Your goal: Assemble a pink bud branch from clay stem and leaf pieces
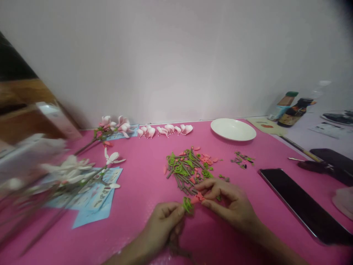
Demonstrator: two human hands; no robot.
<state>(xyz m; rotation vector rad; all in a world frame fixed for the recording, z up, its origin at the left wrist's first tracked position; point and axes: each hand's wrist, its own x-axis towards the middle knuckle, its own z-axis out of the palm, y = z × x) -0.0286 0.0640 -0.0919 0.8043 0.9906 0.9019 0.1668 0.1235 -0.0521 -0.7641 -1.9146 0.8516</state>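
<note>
My left hand (168,220) pinches a green ring-like plastic piece (188,205) between thumb and forefinger. A brown branch piece (179,251) hangs below that hand, partly hidden by it. My right hand (228,202) has its fingertips closed on a coral-pink plastic flower piece (197,198), which sits right against the green piece; whether the two are joined I cannot tell. Just beyond both hands lies a loose pile of brown sticks, green rings and leaves, and pink bits (183,170). To its right is a smaller scatter of dark and green pieces (242,159).
White petal pieces (165,130) line the back, beside a white plate (233,129). Assembled magnolia branches (74,169) lie over blue instruction sheets (95,206) at left. A black phone (303,202), screwdriver (311,165) and dark-labelled bottle (295,113) are at right on the pink tabletop (138,184).
</note>
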